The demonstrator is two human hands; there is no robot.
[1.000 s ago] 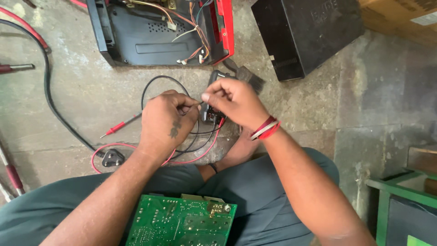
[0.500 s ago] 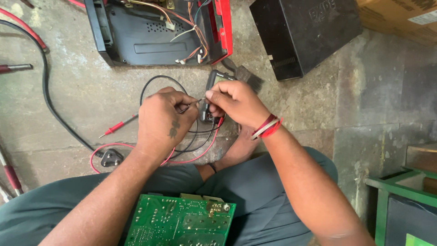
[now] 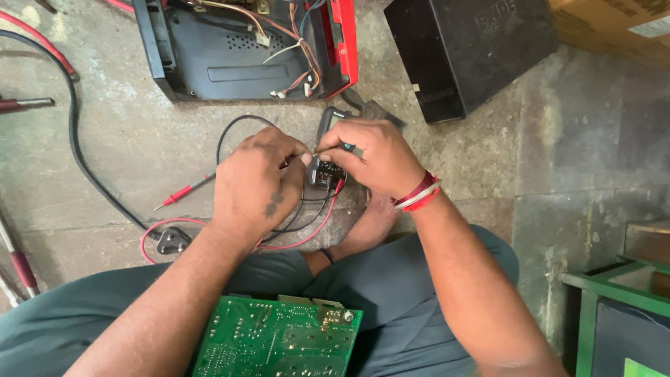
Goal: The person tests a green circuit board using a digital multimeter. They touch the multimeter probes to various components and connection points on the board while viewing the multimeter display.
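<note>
Left hand: my fingers are curled narrow and pinched on something small at the tips; it is too tiny to name, though a thin pale sliver shows between my two hands.
Right hand: thumb and forefinger closed on the other end of the same small piece, meeting my left fingertips, so both hands steady it, I judge.
Multimeter: lies on the floor directly under my fingers, half hidden by my right hand, close so I can look down at it.
Leads: the red probe rests free to the left of my left hand; black and red wires loop below my knuckles.
Circuit board: green, resting on my lap, nearer me than my hands.
Open case: black and red, wires spilling, beyond my fingers.
Black box: beyond my right hand.
Floor: worn, stained concrete; I sit on it cross-legged.
Plug: left of my wrist.
</note>
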